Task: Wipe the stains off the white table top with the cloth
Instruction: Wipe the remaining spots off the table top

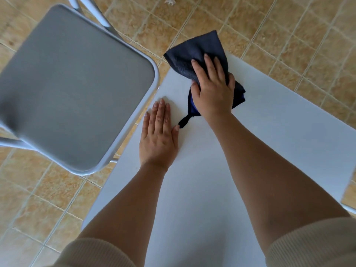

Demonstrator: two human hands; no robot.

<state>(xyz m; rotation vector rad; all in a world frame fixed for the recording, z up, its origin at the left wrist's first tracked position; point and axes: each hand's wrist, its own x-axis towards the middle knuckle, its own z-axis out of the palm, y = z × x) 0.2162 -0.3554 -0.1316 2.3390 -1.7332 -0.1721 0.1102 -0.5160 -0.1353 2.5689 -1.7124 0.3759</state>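
Observation:
A dark navy cloth [194, 53] lies at the far corner of the white table top [279, 128], part of it hanging past the edge over the floor. My right hand [212, 89] presses down on the cloth with its fingers spread and the thumb curled round the bunched fabric. A narrow strip of the cloth trails out toward my left hand [159, 133], which lies flat, palm down, on the bare table near the left edge, its thumb almost touching that strip. No stains show on the visible white surface.
A grey folding chair [73, 89] with a pale metal frame stands close against the table's left edge. Tan floor tiles [289, 35] surround the table. A small scrap of litter [170, 0] lies on the floor at the top.

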